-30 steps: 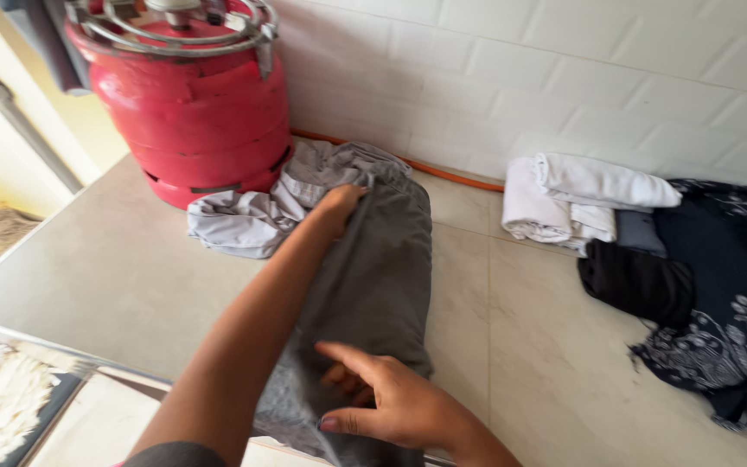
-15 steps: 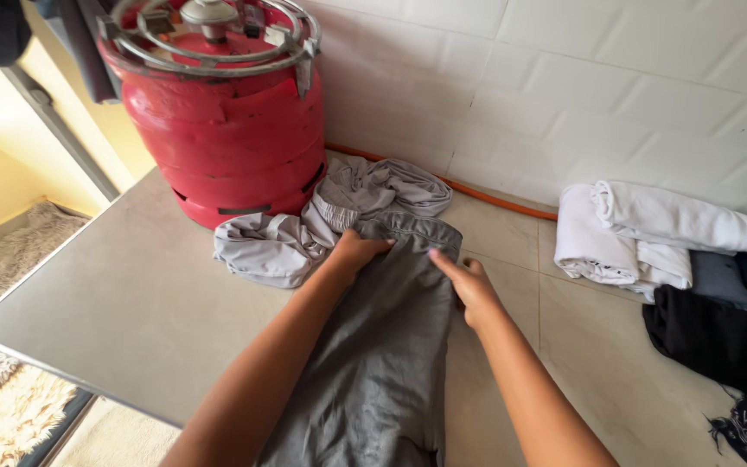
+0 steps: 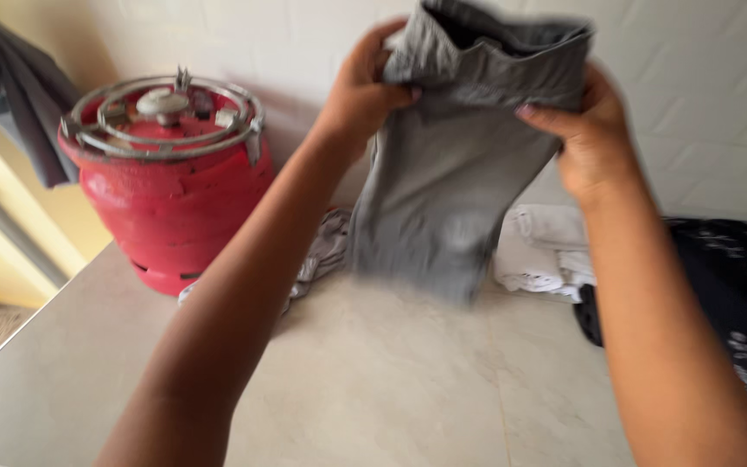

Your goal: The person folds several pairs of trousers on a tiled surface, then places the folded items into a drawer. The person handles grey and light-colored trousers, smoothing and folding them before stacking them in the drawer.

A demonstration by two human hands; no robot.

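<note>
A grey pair of trousers [image 3: 451,173] hangs in the air in front of the white tiled wall, held up by its waistband. My left hand [image 3: 360,91] grips the left side of the waistband and my right hand [image 3: 585,130] grips the right side. The trouser legs dangle down to just above the beige countertop [image 3: 373,389]. The image is blurred by motion.
A red gas cylinder [image 3: 170,186] with a metal burner ring stands at the back left. A light grey garment [image 3: 322,255] lies behind my left arm. Folded white cloths [image 3: 542,251] and dark patterned clothes [image 3: 737,294] lie at the right. Dark clothing [image 3: 10,95] hangs top left.
Both hands took hold of the trousers' waistband on the counter and lifted the garment up off the surface. The view tilted upward.
</note>
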